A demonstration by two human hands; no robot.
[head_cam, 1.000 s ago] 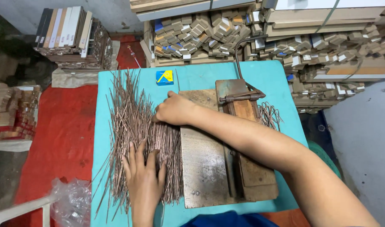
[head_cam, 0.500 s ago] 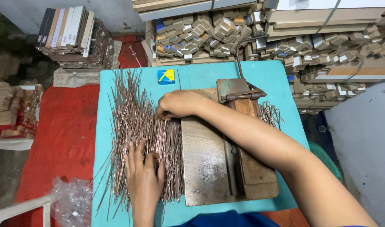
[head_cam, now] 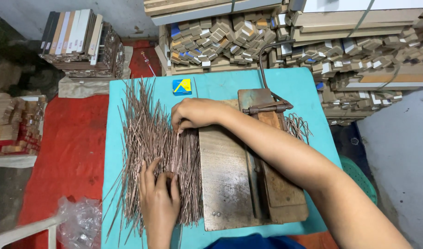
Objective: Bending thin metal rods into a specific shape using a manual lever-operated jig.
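Red mat (head_cam: 68,147) lying left of the teal desk (head_cam: 308,92). Thin metal rods (head_cam: 151,152) piled on desk, long axes running near-to-far. Left hand (head_cam: 158,203) pressing them flat, fingers spread. Right hand (head_cam: 195,114) pinching rod tips beside the hinged metal-and-wood cutter (head_cam: 248,180).

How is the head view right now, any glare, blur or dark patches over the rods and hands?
Head view: even, soft light with no glare on the metal plate; thin rods show sharp strand by strand; left hand and right hand are crisp, without motion blur; only faint shadows under the arms; the far left edge by the wall is dim; stacked strips at the top bow slightly from the wide lens.
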